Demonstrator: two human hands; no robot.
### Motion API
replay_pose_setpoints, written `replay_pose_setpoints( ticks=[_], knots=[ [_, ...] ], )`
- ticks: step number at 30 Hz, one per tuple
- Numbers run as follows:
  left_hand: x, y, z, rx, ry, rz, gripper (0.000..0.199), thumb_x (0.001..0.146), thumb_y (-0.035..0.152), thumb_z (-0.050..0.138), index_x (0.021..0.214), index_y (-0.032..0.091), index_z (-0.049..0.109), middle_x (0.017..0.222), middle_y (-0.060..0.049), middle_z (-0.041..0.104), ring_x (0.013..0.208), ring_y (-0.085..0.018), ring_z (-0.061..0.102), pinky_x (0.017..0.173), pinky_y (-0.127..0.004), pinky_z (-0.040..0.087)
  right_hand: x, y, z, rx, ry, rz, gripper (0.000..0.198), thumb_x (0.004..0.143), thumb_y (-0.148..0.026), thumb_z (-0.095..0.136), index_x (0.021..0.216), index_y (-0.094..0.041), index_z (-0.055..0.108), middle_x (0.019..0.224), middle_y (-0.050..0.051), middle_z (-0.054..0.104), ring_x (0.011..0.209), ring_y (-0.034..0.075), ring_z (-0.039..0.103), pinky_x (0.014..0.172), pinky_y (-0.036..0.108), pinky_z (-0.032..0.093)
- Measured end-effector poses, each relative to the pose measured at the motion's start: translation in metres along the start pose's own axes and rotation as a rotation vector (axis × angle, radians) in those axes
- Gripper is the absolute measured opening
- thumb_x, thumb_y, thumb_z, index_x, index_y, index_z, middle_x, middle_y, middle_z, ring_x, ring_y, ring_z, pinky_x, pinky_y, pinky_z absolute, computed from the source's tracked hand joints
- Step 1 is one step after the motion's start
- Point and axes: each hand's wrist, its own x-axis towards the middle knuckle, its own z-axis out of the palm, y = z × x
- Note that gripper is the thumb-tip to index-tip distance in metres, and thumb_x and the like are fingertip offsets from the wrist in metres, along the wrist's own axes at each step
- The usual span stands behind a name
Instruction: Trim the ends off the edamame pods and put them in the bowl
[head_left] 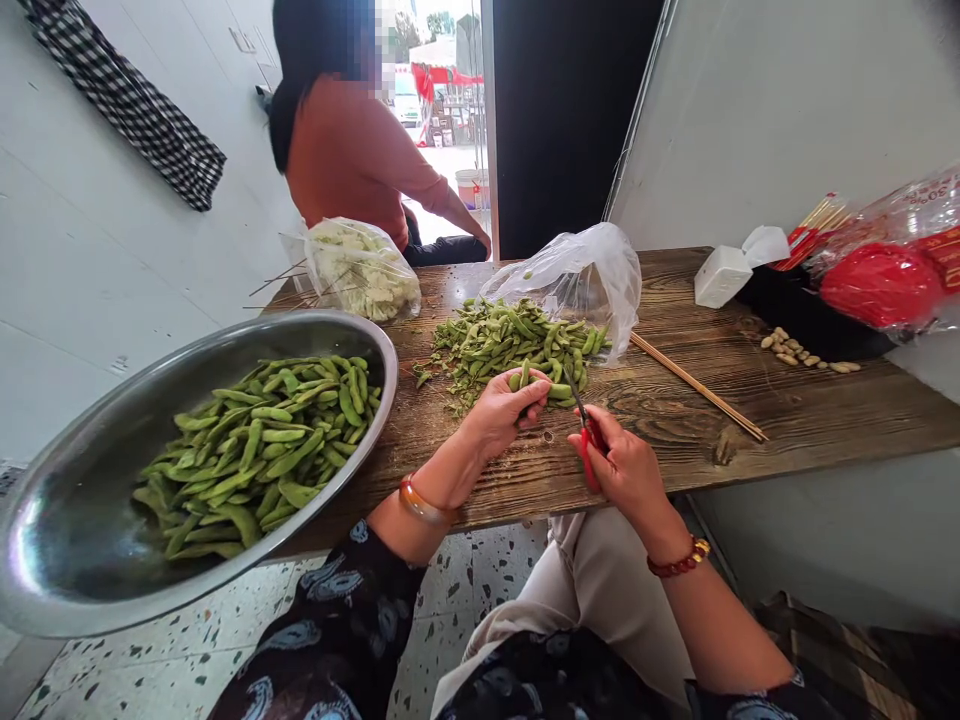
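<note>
My left hand [504, 412] is closed around a few green edamame pods [527, 376], held at the near edge of a heap. My right hand [626, 465] grips red-handled scissors [589, 452], whose dark blades point up and left beside those pods. Behind both hands lies a heap of edamame pods [517, 335] with leafy scraps, partly spilling from a clear plastic bag [600, 270]. To the left, a large metal basin [82, 540] holds many more edamame pods [262, 450].
Thin wooden skewers [697, 385] lie right of the heap. A bag of pale cauliflower-like pieces [364, 270] stands at the back left. Peanuts [795, 350], a tissue pack [721, 276] and a red-wrapped bundle [881, 285] are at the right. A person [352, 150] sits beyond the table.
</note>
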Motion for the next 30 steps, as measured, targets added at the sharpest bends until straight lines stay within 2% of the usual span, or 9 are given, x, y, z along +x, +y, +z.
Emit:
replay_pose_setpoints(
  ticks=[5,9,11,13,15,17,23,27,30],
  knots=[
    [0.008,0.006,-0.011,-0.141,0.159,0.098,0.034,0.066,0.032,0.076,0.079,0.016,0.049,0.063,0.004,0.058,0.048,-0.006,0.051,0.040,-0.016,0.033,0.000,0.001,-0.001,0.105,0.039,0.074,0.047,0.091,-0.052,0.044,0.124,-0.019,0.054,0.090,0.006,0.073,0.073,0.020,0.067,0.064,0.029,0.047],
    [0.011,0.015,-0.024,-0.203,0.255,0.150,0.031,0.064,0.021,0.074,0.080,0.016,0.048,0.072,0.000,0.064,0.062,-0.010,0.062,0.059,-0.023,0.052,0.000,0.003,-0.002,0.164,0.051,0.095,0.046,0.091,-0.051,0.045,0.123,-0.019,0.053,0.089,0.006,0.073,0.074,0.020,0.068,0.063,0.028,0.047],
    [0.011,0.018,-0.029,-0.174,0.259,0.159,0.031,0.062,0.018,0.073,0.081,0.016,0.049,0.071,0.001,0.063,0.061,-0.010,0.061,0.060,-0.024,0.052,0.000,0.003,-0.002,0.180,0.047,0.091,0.046,0.091,-0.050,0.045,0.123,-0.019,0.053,0.091,0.007,0.073,0.077,0.021,0.068,0.064,0.028,0.048],
    [0.012,0.018,-0.031,-0.082,0.271,0.161,0.029,0.064,0.022,0.072,0.083,0.016,0.051,0.063,0.005,0.057,0.051,-0.007,0.054,0.050,-0.020,0.045,0.000,0.003,-0.001,0.195,0.043,0.090,0.047,0.091,-0.051,0.046,0.125,-0.019,0.053,0.094,0.007,0.073,0.080,0.021,0.069,0.066,0.029,0.049],
    [0.014,0.016,-0.033,0.104,0.302,0.178,0.025,0.069,0.029,0.069,0.084,0.016,0.054,0.055,0.007,0.048,0.043,-0.006,0.044,0.042,-0.018,0.035,0.000,0.003,-0.001,0.196,0.039,0.097,0.048,0.090,-0.052,0.046,0.125,-0.020,0.052,0.094,0.007,0.073,0.080,0.021,0.069,0.068,0.029,0.049],
    [0.017,0.011,-0.035,0.400,0.342,0.216,0.019,0.075,0.032,0.064,0.085,0.016,0.058,0.051,0.007,0.045,0.042,-0.007,0.041,0.042,-0.019,0.032,0.000,0.003,-0.001,0.178,0.041,0.106,0.049,0.090,-0.053,0.046,0.125,-0.020,0.053,0.091,0.006,0.073,0.078,0.021,0.068,0.068,0.029,0.048],
    [0.027,-0.002,-0.039,1.448,0.313,0.324,0.019,0.083,0.025,0.056,0.092,0.019,0.070,0.086,-0.005,0.064,0.082,-0.017,0.059,0.074,-0.027,0.045,0.000,-0.001,-0.003,0.093,0.048,0.098,0.052,0.090,-0.055,0.045,0.125,-0.018,0.055,0.084,0.006,0.073,0.071,0.020,0.067,0.065,0.029,0.047],
    [0.026,-0.002,-0.036,1.692,0.309,0.230,0.031,0.088,0.031,0.050,0.113,0.024,0.066,0.095,-0.006,0.063,0.084,-0.019,0.060,0.073,-0.029,0.044,0.001,-0.003,-0.003,0.064,0.051,0.093,0.050,0.090,-0.054,0.046,0.123,-0.019,0.056,0.085,0.006,0.073,0.072,0.020,0.067,0.062,0.028,0.046],
    [0.024,0.000,-0.034,1.733,0.312,0.189,0.029,0.088,0.031,0.049,0.111,0.024,0.065,0.098,-0.007,0.063,0.086,-0.020,0.060,0.072,-0.030,0.045,0.001,-0.003,-0.003,0.071,0.052,0.099,0.049,0.089,-0.053,0.047,0.123,-0.019,0.057,0.084,0.006,0.073,0.072,0.020,0.067,0.062,0.027,0.046]
  ],
)
